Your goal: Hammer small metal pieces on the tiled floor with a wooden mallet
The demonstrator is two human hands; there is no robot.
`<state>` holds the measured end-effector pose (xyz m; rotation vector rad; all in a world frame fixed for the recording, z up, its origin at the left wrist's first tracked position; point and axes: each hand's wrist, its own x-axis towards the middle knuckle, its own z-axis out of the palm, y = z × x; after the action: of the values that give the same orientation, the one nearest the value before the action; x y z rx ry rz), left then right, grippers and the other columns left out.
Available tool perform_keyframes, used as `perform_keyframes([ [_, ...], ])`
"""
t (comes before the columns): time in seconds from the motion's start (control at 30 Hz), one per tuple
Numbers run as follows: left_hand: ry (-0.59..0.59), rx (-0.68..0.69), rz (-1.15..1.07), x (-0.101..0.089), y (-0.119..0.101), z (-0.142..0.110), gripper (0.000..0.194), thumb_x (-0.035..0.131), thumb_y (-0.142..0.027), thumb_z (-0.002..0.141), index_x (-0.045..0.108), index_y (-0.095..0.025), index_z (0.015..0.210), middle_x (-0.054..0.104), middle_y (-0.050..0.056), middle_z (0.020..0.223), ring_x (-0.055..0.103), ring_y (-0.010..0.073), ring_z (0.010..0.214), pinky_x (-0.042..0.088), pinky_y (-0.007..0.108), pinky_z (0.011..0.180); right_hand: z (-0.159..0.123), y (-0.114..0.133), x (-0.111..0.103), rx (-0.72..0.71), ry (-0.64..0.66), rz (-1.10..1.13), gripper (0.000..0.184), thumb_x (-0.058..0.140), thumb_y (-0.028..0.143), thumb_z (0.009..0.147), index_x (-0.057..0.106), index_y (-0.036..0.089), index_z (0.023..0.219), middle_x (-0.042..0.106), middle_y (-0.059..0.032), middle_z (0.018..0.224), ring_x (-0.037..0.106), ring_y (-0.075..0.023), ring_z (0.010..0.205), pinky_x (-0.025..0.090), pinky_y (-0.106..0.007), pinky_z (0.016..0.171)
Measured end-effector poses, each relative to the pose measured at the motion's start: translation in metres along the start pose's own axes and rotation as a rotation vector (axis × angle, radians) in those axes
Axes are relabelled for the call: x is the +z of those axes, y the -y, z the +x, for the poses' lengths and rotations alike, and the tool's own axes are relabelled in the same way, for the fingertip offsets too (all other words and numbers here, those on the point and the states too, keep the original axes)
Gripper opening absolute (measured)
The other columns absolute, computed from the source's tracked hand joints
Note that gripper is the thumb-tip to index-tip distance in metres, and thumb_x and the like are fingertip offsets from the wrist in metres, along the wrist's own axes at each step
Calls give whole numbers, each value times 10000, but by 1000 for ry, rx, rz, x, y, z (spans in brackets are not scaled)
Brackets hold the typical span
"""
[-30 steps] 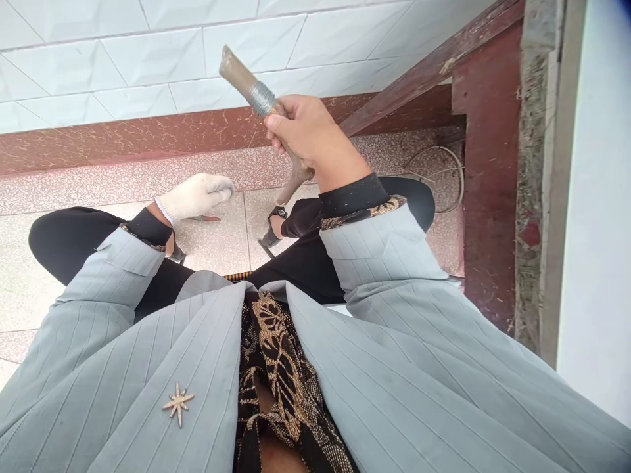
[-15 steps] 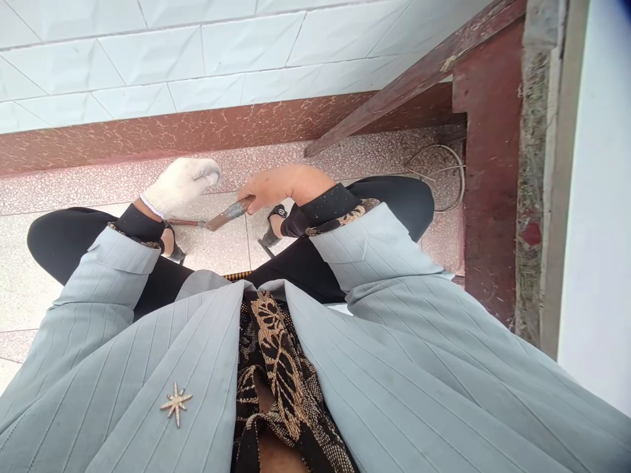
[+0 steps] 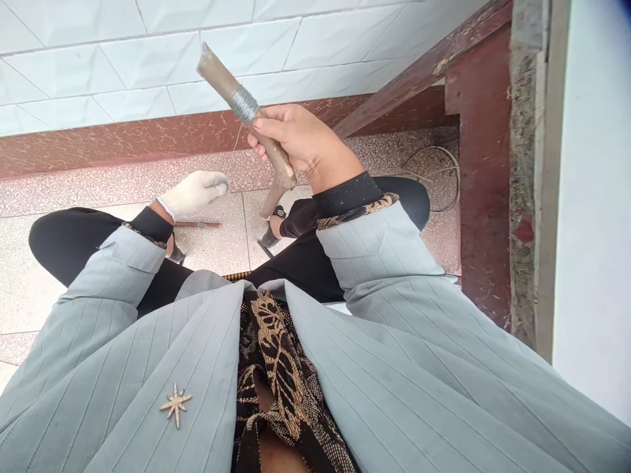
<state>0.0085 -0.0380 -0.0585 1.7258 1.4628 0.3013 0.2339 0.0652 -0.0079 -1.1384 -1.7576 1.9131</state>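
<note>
1. So the main thing here is a crooked brown stick-like tool, wood by the look of it [image 3: 279,157], with a silvery wire binding [image 3: 245,104] below its blunt far end. It's up in the air, tilted forward-left, its bent lower end above the floor near a black shoe [image 3: 273,235].

2. Grip check: the bare right hand [image 3: 308,141] has its fingers closed round the tool, just below the binding. The left hand in a white knit glove [image 3: 192,194] has curled fingers, but can't tell if anything's pinched in there.

3. Below the glove, a thin reddish-brown rod [image 3: 187,225] lies on a pale speckled floor tile [image 3: 214,253], between its far edge and the shoes, short of the right-hand seam. It has a small wrap near its right end.

4. Progress-wise, the tool's binding is in place, coils packed close. No telling what's left, if anything.

5. Further out: pink speckled strip [image 3: 49,194], red-brown skirting [image 3: 148,135], white tiled wall [image 3: 148,66]. Over right, a pale loop of cord [image 3: 456,177] sits by a dark red wooden frame [image 3: 486,164].
</note>
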Motion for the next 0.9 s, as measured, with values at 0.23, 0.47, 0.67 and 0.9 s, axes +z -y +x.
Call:
perform_keyframes([
  [0.23, 56, 106, 111, -3, -7, -6, 246, 535, -275, 948, 770, -201, 948, 740, 29, 863, 671, 192, 826, 523, 329, 832, 13, -11, 8, 73, -110, -543, 235, 589, 317, 1065, 487, 211, 880, 596, -41, 805, 520, -144, 793, 438, -274, 767],
  [0.47, 45, 96, 192, -20, -9, -15, 297, 507, -328, 963, 772, -196, 939, 687, 21, 796, 662, 196, 796, 507, 333, 830, 15, -27, 23, 70, 422, -891, 118, 734, 91, 913, 652, 156, 859, 645, -29, 794, 565, -162, 833, 385, -288, 796],
  [0.67, 5, -4, 214, -32, 2, -13, 330, 510, -334, 960, 795, -189, 1041, 756, 45, 983, 724, 233, 1000, 520, 356, 965, 7, -16, 24, 68, 784, -703, 47, 682, 102, 993, 721, 112, 1018, 602, 53, 756, 527, -84, 733, 359, -224, 727],
  [0.9, 37, 8, 89, -35, 7, -10, 297, 518, -364, 957, 752, -182, 975, 700, 58, 890, 675, 230, 864, 536, 375, 866, 2, -4, 5, 1, 738, -474, 38, 687, 82, 981, 687, 113, 960, 607, 19, 767, 524, -80, 692, 402, -205, 686],
])
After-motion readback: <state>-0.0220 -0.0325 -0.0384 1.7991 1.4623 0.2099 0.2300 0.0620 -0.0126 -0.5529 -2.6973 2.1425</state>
